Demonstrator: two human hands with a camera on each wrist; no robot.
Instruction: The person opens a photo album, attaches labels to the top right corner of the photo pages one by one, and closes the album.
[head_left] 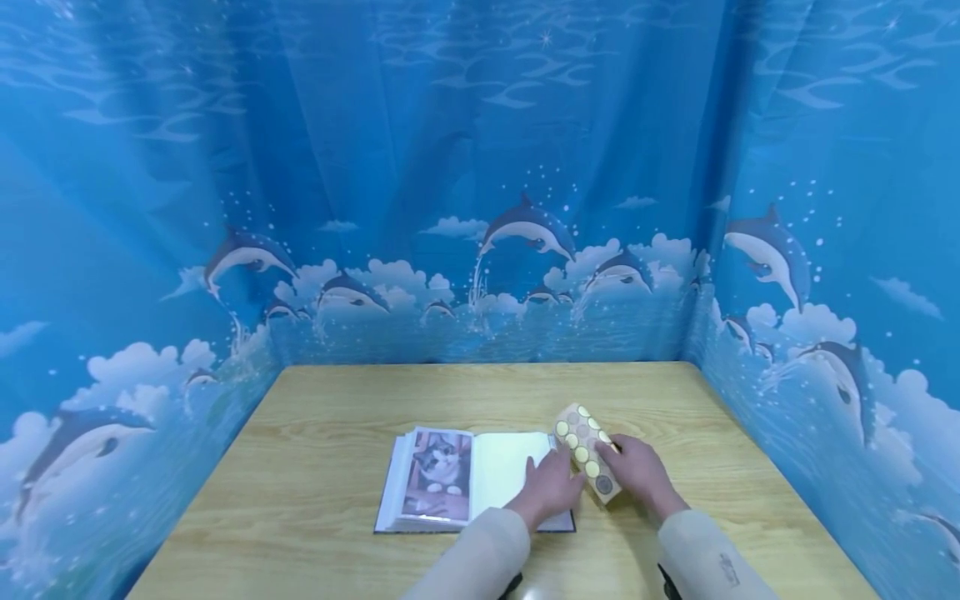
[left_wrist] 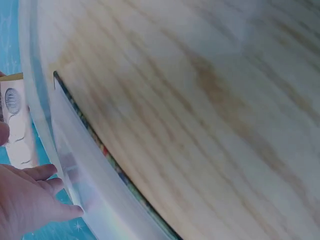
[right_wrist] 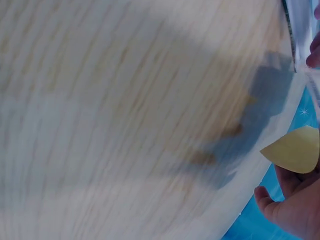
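Observation:
My right hand [head_left: 641,471] grips a narrow tan box [head_left: 582,442], its top covered with rows of yellow and grey round stickers. The box slants beside the right edge of an open photo album [head_left: 502,471]. Over the album's blank right page, my left hand [head_left: 551,487] has its fingers spread, the fingertips close to the box's near side. In the left wrist view, the left fingers [left_wrist: 47,172] reach over the album's clear page edge. The right wrist view shows the box's plain end [right_wrist: 295,150] above the right hand's fingers.
A photo of a cat [head_left: 438,475] fills the album's left page. The album lies on a wood-grain table [head_left: 315,467]. Blue curtains with dolphins [head_left: 480,125] surround the table's back and sides.

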